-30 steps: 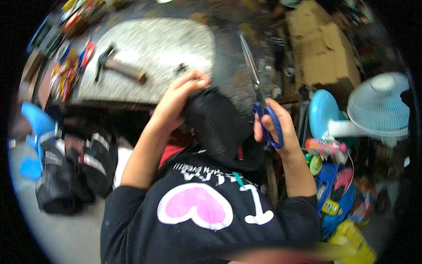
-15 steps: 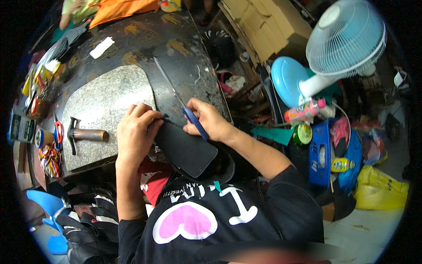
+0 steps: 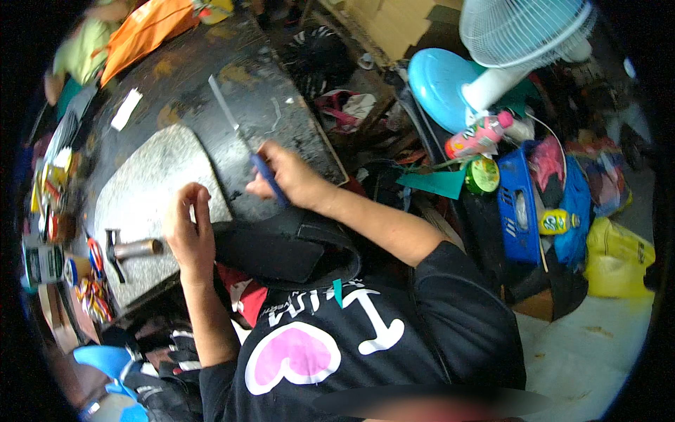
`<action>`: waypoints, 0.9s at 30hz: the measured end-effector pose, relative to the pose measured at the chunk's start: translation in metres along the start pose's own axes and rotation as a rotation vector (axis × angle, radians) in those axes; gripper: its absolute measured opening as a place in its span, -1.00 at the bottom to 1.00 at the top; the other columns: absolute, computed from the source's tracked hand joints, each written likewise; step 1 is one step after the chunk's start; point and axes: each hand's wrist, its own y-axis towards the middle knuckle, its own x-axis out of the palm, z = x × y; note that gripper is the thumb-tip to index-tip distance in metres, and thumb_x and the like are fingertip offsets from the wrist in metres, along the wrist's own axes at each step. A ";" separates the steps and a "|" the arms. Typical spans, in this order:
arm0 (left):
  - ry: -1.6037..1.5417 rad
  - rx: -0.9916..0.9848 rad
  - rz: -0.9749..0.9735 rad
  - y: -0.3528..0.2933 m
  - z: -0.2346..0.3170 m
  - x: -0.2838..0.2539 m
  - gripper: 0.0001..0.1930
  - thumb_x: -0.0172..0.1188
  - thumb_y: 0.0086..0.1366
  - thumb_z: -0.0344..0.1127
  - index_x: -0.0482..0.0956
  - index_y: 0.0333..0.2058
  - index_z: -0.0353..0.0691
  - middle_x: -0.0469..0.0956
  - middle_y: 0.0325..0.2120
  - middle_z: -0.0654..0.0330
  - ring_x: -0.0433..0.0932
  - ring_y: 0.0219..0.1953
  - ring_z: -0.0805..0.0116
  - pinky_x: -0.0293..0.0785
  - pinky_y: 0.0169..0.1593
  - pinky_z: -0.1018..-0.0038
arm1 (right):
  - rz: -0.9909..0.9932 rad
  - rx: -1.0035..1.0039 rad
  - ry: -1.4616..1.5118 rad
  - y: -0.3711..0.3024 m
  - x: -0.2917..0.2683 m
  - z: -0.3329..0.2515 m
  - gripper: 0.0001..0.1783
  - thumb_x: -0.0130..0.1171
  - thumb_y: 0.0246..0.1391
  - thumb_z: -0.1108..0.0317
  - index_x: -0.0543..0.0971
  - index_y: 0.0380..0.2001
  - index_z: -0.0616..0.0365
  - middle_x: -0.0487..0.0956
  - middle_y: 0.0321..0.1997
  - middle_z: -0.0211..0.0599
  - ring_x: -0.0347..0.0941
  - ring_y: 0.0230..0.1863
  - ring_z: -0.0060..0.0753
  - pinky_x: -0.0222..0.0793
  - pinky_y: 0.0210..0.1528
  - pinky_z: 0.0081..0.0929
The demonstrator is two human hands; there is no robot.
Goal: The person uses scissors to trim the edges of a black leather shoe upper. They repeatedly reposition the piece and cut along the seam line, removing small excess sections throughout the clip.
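- A black T-shirt (image 3: 380, 281) printed with a pink heart fills the foreground, a narrow green strip (image 3: 337, 292) lying against its lettering.
- Just beyond, the black piece (image 3: 267, 250), a dark, folded-looking item with a curved band at its right end, sits between the worker's body and the table edge, red cloth (image 3: 242, 302) showing below its left part.
- At that left end, the left hand (image 3: 190, 232) is raised with fingers loosely curled, partway closed; whether it has hold of the black piece, or merely overlaps it in view, cannot be told.
- The right hand (image 3: 288, 176), closed around the blue handles of long scissors (image 3: 261, 169), rests above the far side of the black piece, the blades pointing away over the table.
- A claw hammer (image 3: 137, 249) with a wooden handle lies on a pale speckled slab (image 3: 151, 176), near red-handled scissors (image 3: 95, 254) and a bundle of coloured bands (image 3: 93, 299).
- To the right stand a blue basket (image 3: 512, 239), a pink bottle (image 3: 479, 135) and a yellow bag (image 3: 617, 260).
- Farther off, a white scrap (image 3: 126, 109) lies on the dark table (image 3: 193, 98), and a light blue fan (image 3: 439, 88) stands opposite.
- At the table's far end, an orange bag (image 3: 148, 32) lies beside a blurred person in light green (image 3: 84, 49).
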 end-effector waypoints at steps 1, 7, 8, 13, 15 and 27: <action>-0.057 -0.056 -0.043 -0.005 -0.002 0.008 -0.92 0.12 0.30 -0.42 0.49 -0.25 -0.28 0.50 -0.56 0.20 0.47 -0.55 0.42 0.38 -0.41 0.52 | -0.030 0.025 0.117 -0.001 0.005 0.002 -0.58 0.38 -0.08 0.42 0.35 -0.24 0.22 0.47 -0.49 -0.40 0.42 -0.47 -0.66 0.41 -0.39 -0.63; -0.359 -0.299 0.227 -0.010 -0.020 0.031 -0.83 -0.02 0.41 -0.33 0.48 -0.20 -0.28 0.37 -0.57 0.38 0.19 -0.58 0.74 0.11 -0.52 0.73 | -0.253 -0.149 -0.509 -0.019 0.013 0.002 -0.28 0.52 -0.40 0.03 0.44 -0.21 0.21 0.59 -0.32 -0.07 0.56 -0.25 -0.12 0.44 -0.20 -0.30; -0.444 -0.490 0.192 -0.006 -0.019 0.025 -0.82 -0.06 0.43 -0.33 0.48 -0.19 -0.29 0.37 -0.55 0.37 0.21 -0.56 0.70 0.13 -0.50 0.70 | -0.236 -0.143 -0.371 -0.019 0.014 0.001 -0.35 0.51 -0.39 0.16 0.44 -0.23 0.23 0.59 -0.36 -0.07 0.56 -0.29 -0.14 0.45 -0.21 -0.31; -0.193 -0.039 0.169 0.012 0.011 0.004 -0.72 0.12 0.28 -0.40 0.43 -0.04 -0.32 0.48 -0.20 0.11 0.43 -0.11 0.29 0.35 -0.03 0.41 | -0.068 -0.053 0.227 0.021 -0.001 -0.005 -0.65 0.27 -0.18 0.50 0.33 -0.33 0.21 0.50 -0.51 -0.29 0.47 -0.53 -0.49 0.41 -0.48 -0.50; 0.084 0.082 -0.115 0.010 0.025 0.002 -0.64 0.23 0.15 -0.41 0.44 -0.07 -0.31 0.48 -0.15 0.04 0.43 -0.05 0.09 0.32 0.04 0.29 | 0.021 -0.167 0.312 0.036 -0.007 -0.001 -0.67 0.24 -0.17 0.53 0.32 -0.34 0.23 0.48 -0.57 -0.32 0.46 -0.54 -0.54 0.40 -0.53 -0.53; -0.358 -0.078 -0.153 -0.032 0.017 0.013 -0.32 0.47 -0.14 0.10 0.47 -0.16 -0.27 0.31 -0.65 0.30 0.27 -0.59 0.48 0.18 -0.50 0.54 | 0.169 -0.264 -0.639 0.017 0.001 -0.001 -0.48 0.37 -0.23 -0.07 0.53 -0.39 0.16 0.61 -0.45 -0.14 0.58 -0.36 -0.06 0.46 -0.32 -0.23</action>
